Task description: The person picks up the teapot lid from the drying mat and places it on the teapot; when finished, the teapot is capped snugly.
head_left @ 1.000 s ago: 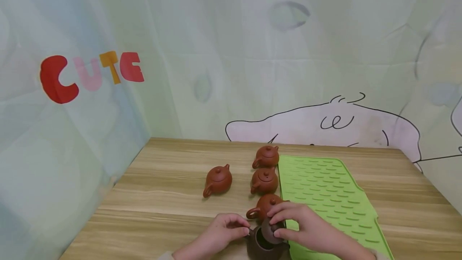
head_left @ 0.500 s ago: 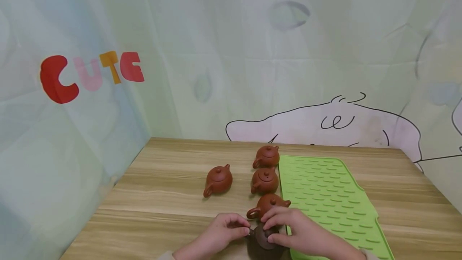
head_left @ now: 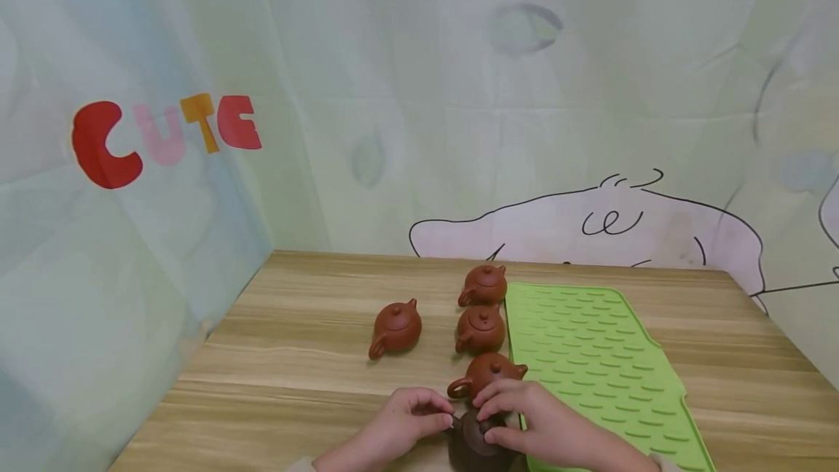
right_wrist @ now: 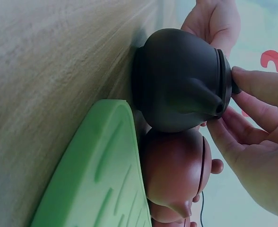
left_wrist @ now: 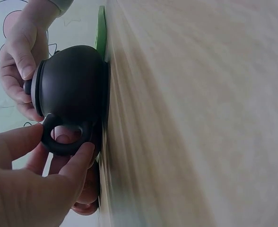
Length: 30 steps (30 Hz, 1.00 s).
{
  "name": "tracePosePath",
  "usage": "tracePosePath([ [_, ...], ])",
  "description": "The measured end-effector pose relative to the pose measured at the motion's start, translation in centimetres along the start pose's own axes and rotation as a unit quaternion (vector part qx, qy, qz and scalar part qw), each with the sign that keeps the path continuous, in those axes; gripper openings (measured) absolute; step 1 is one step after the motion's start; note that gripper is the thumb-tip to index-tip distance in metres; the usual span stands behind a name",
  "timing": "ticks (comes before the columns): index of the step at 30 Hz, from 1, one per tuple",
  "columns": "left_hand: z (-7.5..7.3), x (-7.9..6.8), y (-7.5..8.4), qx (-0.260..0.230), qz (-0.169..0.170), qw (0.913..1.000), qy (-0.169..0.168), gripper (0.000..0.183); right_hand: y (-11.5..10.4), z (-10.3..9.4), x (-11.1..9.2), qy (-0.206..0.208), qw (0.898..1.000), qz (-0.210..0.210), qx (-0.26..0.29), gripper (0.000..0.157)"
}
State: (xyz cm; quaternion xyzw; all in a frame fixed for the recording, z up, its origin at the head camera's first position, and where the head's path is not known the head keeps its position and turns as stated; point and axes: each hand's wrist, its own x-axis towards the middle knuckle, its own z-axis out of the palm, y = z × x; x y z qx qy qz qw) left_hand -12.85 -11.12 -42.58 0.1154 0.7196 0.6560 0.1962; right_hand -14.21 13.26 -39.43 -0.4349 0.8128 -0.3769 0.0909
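A dark brown teapot (head_left: pixel 477 454) stands upright on the table at the front, its lid (left_wrist: pixel 36 90) seated over the opening. My left hand (head_left: pixel 401 422) pinches the teapot's ring handle (left_wrist: pixel 63 150) between thumb and fingers. With thumb and fingertips, my right hand (head_left: pixel 540 414) holds the lid's small knob (left_wrist: pixel 27 87). The spout (right_wrist: pixel 203 97) points toward the green mat side. Just behind it sits a red-brown teapot (head_left: pixel 485 372), partly covered by my right fingers in the head view.
Two more red-brown teapots (head_left: pixel 481 328) continue the row along the left edge of a ribbed green mat (head_left: pixel 590 355). Another red-brown teapot (head_left: pixel 398 326) stands apart to the left. A printed curtain (head_left: pixel 393 93) hangs behind the wooden table (head_left: pixel 295 326).
My right hand has moved left and lowered the tilted lid onto the dark teapot, covering its opening. The left hand keeps its hold on the handle.
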Motion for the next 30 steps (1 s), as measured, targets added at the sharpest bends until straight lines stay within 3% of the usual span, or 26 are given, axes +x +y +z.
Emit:
tracePosePath([
  [15, 0.0, 0.0, 0.0, -0.012, -0.002, 0.9999, 0.0, 0.022, 0.3, 0.4, -0.1, 0.015, 1.0, -0.01, 0.001, 0.016],
  [21, -0.2, 0.1, 0.1, 0.005, -0.003, 1.0, 0.002, 0.022, 0.2, 0.3, -0.1, 0.022, 1.0, -0.006, 0.003, 0.021],
  [23, -0.5, 0.2, 0.4, 0.029, 0.01, 0.9995, 0.0, 0.021, 0.1, -0.1, -0.2, 0.03, 1.0, -0.01, 0.004, 0.025],
  [26, -1.4, 0.3, 1.4, 0.103, 0.034, 0.9939, 0.016, 0.022, -0.1, -1.0, -0.4, 0.061, 0.998, -0.016, -0.017, 0.03],
  [30, -3.2, 0.5, 3.5, 0.211, 0.056, 0.9741, 0.058, 0.025, 0.2, -3.2, -1.2, 0.125, 0.986, -0.022, -0.108, 0.033],
])
